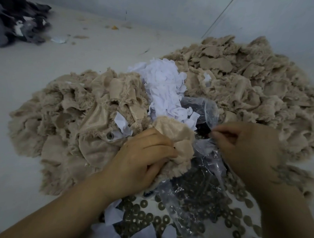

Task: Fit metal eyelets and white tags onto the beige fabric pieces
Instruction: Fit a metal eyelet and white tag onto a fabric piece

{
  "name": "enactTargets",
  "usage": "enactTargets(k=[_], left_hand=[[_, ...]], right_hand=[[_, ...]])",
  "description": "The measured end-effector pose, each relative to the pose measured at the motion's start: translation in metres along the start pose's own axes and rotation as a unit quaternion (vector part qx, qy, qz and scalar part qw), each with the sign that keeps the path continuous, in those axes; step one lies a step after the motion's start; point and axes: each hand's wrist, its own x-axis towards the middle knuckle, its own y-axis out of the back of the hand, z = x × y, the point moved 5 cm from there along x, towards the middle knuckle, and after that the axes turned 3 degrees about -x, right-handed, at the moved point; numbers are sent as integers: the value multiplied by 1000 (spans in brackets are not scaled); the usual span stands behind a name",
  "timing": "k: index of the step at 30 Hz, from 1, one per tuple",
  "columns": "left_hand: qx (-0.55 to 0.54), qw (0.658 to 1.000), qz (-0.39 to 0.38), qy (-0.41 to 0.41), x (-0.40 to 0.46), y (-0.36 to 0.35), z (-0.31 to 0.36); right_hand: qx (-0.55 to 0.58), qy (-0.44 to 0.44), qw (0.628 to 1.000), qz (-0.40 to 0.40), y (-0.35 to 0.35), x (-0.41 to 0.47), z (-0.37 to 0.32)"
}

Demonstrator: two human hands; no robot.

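My left hand (143, 154) grips a furry beige fabric piece (175, 136) at the centre, fingers curled round its edge. My right hand (249, 147) pinches something small at its fingertips beside a clear plastic bag (202, 185) of dark metal parts; what it pinches is too small to tell. A heap of white tags (165, 86) lies just behind the held piece. Flat metal eyelets (144, 214) are scattered in front of me, between my forearms. One beige piece on the left pile carries a fitted eyelet (109, 136) and a white tag.
Beige fabric pieces lie in two piles, one on the left (65, 125) and a larger one on the right (254, 78). A dark fabric heap (18, 15) sits at the far left corner. Scraps dot the pale floor (46, 67) near the wall.
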Motion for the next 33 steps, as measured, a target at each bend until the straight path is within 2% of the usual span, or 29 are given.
enactTargets(k=[2, 5, 8, 19, 25, 29, 33], left_hand=[[-6, 1000, 10, 3, 0, 0, 0], [0, 1000, 22, 14, 1, 2, -1], [10, 998, 45, 31, 0, 6, -4], [-9, 988, 100, 114, -5, 11, -11], [-5, 993, 87, 83, 0, 11, -9], [-66, 985, 117, 106, 0, 14, -13], [-80, 985, 114, 101, 1, 14, -14]], right_hand=[[111, 64, 990, 57, -5, -7, -33], [155, 149, 973, 87, -23, -18, -57], [209, 149, 964, 66, -37, -22, -53], [233, 168, 956, 57, -46, -22, -51], [292, 137, 945, 43, -51, -20, -46], [312, 144, 938, 42, -51, -20, -48], [349, 109, 930, 25, -55, -20, -46]])
